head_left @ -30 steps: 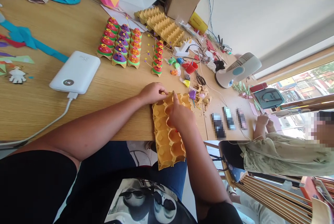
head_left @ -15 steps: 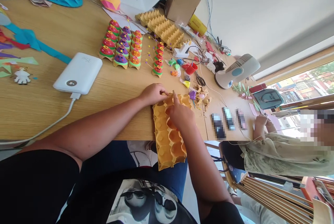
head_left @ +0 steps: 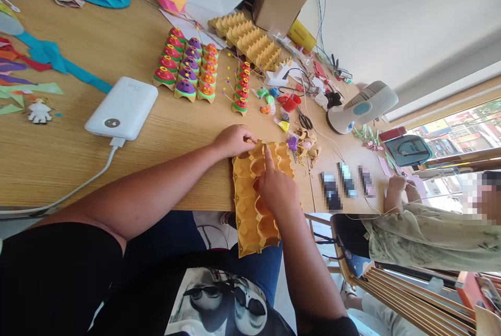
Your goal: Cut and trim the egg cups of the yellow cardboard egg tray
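A yellow cardboard egg tray (head_left: 246, 205) lies partly on the table and juts over its front edge above my lap. At its far left corner, my left hand (head_left: 235, 140) is closed, thumb and fingers pinching the rim. My right hand (head_left: 278, 187) is over the tray's far half. Its index finger is stretched forward onto the cups and the other fingers are curled in. Whatever those curled fingers hold, if anything, is hidden. Beyond the tray stand egg-cup pieces with red tops (head_left: 164, 74), purple tops (head_left: 186, 87) and orange tops (head_left: 206, 85), plus a separate red-topped row (head_left: 240, 93).
A second egg tray (head_left: 250, 38) lies at the back. Scissors (head_left: 304, 118), a red cup (head_left: 291, 102) and cardboard scraps (head_left: 309, 143) are to the right. A power bank (head_left: 123, 109) with a cable is at left. Another person (head_left: 430, 226) sits at right near a white fan (head_left: 360, 106).
My right index finger has drawn back slightly toward me and to the right over the tray. My left hand keeps its pinch at the corner. The whole view has shifted a little.
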Available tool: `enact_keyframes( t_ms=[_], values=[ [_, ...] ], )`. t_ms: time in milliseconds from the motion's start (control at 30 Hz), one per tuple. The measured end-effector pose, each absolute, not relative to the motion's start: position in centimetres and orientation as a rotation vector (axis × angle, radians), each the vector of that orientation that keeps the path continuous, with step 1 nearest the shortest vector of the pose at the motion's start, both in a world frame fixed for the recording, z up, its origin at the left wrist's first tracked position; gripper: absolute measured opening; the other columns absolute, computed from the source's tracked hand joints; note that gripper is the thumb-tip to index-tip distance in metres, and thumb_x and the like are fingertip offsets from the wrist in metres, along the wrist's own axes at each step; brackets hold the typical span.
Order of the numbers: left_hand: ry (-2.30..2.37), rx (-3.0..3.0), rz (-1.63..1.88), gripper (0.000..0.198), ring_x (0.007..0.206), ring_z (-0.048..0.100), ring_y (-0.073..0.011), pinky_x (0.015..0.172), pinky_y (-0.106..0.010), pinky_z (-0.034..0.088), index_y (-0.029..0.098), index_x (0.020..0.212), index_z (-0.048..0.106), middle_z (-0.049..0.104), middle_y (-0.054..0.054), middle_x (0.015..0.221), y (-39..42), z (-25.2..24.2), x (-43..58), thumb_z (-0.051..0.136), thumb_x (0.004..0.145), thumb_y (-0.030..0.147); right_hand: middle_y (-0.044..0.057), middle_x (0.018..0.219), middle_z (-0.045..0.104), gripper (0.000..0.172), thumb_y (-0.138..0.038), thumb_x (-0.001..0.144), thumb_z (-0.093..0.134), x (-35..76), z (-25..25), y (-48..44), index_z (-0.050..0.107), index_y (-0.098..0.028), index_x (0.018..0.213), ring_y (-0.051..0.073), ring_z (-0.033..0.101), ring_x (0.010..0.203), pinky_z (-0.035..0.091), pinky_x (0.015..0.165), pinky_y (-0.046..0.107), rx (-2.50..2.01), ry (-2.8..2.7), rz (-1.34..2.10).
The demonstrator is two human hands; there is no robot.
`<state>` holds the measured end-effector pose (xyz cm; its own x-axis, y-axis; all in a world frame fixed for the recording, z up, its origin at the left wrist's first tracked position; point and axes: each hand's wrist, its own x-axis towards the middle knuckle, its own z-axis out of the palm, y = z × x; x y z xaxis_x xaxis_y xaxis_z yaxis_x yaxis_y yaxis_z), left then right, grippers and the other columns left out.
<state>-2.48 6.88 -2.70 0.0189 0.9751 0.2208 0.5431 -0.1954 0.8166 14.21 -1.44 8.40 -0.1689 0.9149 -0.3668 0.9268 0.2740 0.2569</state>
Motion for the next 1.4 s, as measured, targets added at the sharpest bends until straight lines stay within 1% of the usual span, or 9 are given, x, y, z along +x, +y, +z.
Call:
enact_keyframes(
  t_ms=[267, 400, 600, 700, 800, 933, 1033, 1100, 1400],
  values=[
    [1.539, 1.775, 1.084, 0.024, 0.087, 0.072, -0.0207, 0.084, -0.029, 0.055, 0.022, 0.087, 0.085, 0.080, -0.004, 0.096, 6.8, -2.6, -2.5, 0.067, 0.073, 0.030, 0.015, 0.098, 0.079, 0.076, -0.028, 0.105, 0.035, 14.7, 8.6, -1.6, -0.004, -0.016, 0.169, 0.026, 0.077, 0.086, 0.056, 0.071, 0.036, 1.647, 2.117, -0.032],
    [1.552, 1.759, 1.074, 0.025, 0.087, 0.072, -0.0205, 0.083, -0.029, 0.056, 0.022, 0.088, 0.085, 0.080, -0.004, 0.097, 6.7, -2.5, -2.5, 0.066, 0.073, 0.029, 0.014, 0.099, 0.079, 0.076, -0.030, 0.105, 0.036, 14.6, 8.7, -1.7, -0.002, -0.018, 0.169, 0.025, 0.076, 0.086, 0.056, 0.070, 0.035, 1.638, 2.069, -0.034],
    [1.545, 1.759, 1.080, 0.025, 0.087, 0.072, -0.0210, 0.084, -0.029, 0.056, 0.022, 0.087, 0.085, 0.080, -0.004, 0.098, 6.8, -2.6, -2.5, 0.066, 0.073, 0.031, 0.013, 0.098, 0.080, 0.078, -0.029, 0.105, 0.035, 15.1, 8.8, -1.6, -0.008, -0.019, 0.168, 0.027, 0.077, 0.088, 0.055, 0.071, 0.035, 1.621, 2.091, -0.044],
    [1.538, 1.753, 1.075, 0.026, 0.086, 0.072, -0.0211, 0.084, -0.030, 0.056, 0.022, 0.088, 0.085, 0.079, -0.004, 0.097, 6.9, -2.6, -2.6, 0.067, 0.072, 0.031, 0.010, 0.102, 0.080, 0.075, -0.032, 0.106, 0.032, 15.9, 9.3, -1.5, -0.007, -0.022, 0.169, 0.027, 0.076, 0.089, 0.054, 0.073, 0.035, 1.641, 2.140, -0.110],
    [1.526, 1.745, 1.071, 0.026, 0.087, 0.072, -0.0216, 0.084, -0.030, 0.055, 0.022, 0.088, 0.085, 0.080, -0.004, 0.098, 6.9, -2.7, -2.6, 0.067, 0.072, 0.032, 0.009, 0.112, 0.079, 0.074, -0.037, 0.107, 0.032, 16.6, 9.7, -1.3, -0.008, -0.026, 0.169, 0.027, 0.075, 0.094, 0.053, 0.077, 0.035, 1.718, 2.228, -0.143],
    [1.524, 1.744, 1.074, 0.025, 0.090, 0.072, -0.0218, 0.085, -0.029, 0.055, 0.022, 0.086, 0.085, 0.080, -0.004, 0.098, 6.9, -2.7, -2.6, 0.067, 0.071, 0.032, 0.008, 0.125, 0.076, 0.071, -0.038, 0.105, 0.033, 16.7, 9.6, -0.9, 0.003, -0.030, 0.169, 0.028, 0.074, 0.097, 0.053, 0.078, 0.036, 1.778, 2.303, -0.197],
    [1.535, 1.755, 1.064, 0.028, 0.087, 0.072, -0.0214, 0.084, -0.029, 0.055, 0.021, 0.087, 0.085, 0.079, -0.004, 0.096, 6.9, -2.8, -2.6, 0.066, 0.071, 0.034, 0.009, 0.122, 0.076, 0.068, -0.034, 0.102, 0.036, 16.4, 9.2, -0.6, 0.018, -0.027, 0.167, 0.029, 0.074, 0.101, 0.054, 0.081, 0.037, 1.775, 2.292, -0.237],
    [1.549, 1.761, 1.056, 0.030, 0.086, 0.071, -0.0215, 0.084, -0.030, 0.055, 0.019, 0.088, 0.085, 0.079, -0.005, 0.095, 7.0, -2.8, -2.6, 0.065, 0.071, 0.034, 0.010, 0.122, 0.076, 0.065, -0.032, 0.102, 0.035, 16.3, 9.1, -0.5, 0.025, -0.026, 0.166, 0.029, 0.073, 0.104, 0.053, 0.083, 0.037, 1.774, 2.283, -0.250],
    [1.546, 1.757, 1.058, 0.030, 0.088, 0.070, -0.0206, 0.087, -0.029, 0.054, 0.021, 0.089, 0.085, 0.079, -0.004, 0.097, 7.0, -2.8, -2.5, 0.065, 0.070, 0.033, 0.007, 0.129, 0.074, 0.062, -0.035, 0.106, 0.029, 17.0, 8.5, -0.9, 0.021, -0.035, 0.167, 0.028, 0.072, 0.105, 0.053, 0.082, 0.037, 1.821, 2.307, -0.380]
  ],
)
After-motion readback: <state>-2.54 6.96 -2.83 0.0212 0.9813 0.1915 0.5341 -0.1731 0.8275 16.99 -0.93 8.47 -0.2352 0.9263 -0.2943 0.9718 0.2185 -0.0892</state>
